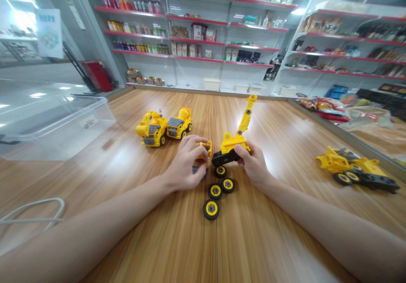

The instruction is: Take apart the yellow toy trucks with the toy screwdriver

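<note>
My right hand point(253, 161) grips a toy crane point(233, 144) by its black chassis, with the yellow boom pointing up and away. My left hand point(187, 163) has its fingers curled around a small yellow cab piece point(207, 147) just left of the chassis; part of it is hidden by the fingers. A grey piece point(199, 172) shows by the left thumb. Several loose toy wheels with yellow hubs and black tyres lie below the crane, among them a front wheel point(211, 209) and a wheel point(228, 185) nearer the right hand.
A toy excavator point(151, 129) and a cement mixer truck point(179, 123) stand at the back left. Partly assembled yellow and black truck parts point(355, 171) lie on the right. A clear plastic bin point(60, 126) and a white cable point(31, 215) are on the left.
</note>
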The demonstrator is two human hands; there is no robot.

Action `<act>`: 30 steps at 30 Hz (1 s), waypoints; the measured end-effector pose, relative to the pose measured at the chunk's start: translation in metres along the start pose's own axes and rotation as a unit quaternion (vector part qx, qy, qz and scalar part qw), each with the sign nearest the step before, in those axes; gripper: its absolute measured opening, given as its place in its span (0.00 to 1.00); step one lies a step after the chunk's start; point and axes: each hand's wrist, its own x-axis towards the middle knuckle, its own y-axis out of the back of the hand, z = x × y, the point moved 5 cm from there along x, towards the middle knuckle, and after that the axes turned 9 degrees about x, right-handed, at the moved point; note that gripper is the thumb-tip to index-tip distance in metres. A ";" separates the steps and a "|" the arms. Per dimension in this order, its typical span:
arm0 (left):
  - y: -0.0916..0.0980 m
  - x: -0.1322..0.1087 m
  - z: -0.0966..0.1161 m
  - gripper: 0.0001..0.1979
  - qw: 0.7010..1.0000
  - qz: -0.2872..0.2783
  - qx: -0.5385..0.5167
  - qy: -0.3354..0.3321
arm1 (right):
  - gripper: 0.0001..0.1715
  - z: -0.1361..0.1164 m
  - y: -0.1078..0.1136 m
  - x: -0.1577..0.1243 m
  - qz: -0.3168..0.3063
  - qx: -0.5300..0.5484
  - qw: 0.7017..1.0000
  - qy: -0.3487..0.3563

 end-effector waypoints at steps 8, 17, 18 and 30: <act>-0.003 0.001 0.003 0.36 0.999 0.030 -0.031 -0.022 | 0.20 0.003 -0.007 -0.007 -0.067 0.004 0.997 -0.043; -0.006 0.000 0.003 0.29 0.999 0.006 -0.033 -0.033 | 0.19 0.003 -0.008 -0.008 -0.080 0.040 0.995 -0.033; -0.006 0.000 0.003 0.29 0.999 0.009 -0.029 -0.035 | 0.18 0.002 -0.008 -0.008 -0.079 0.044 0.996 -0.024; 0.001 0.001 -0.001 0.18 0.996 0.078 -0.023 -0.020 | 0.22 -0.003 -0.001 -0.001 -0.012 0.076 0.997 0.027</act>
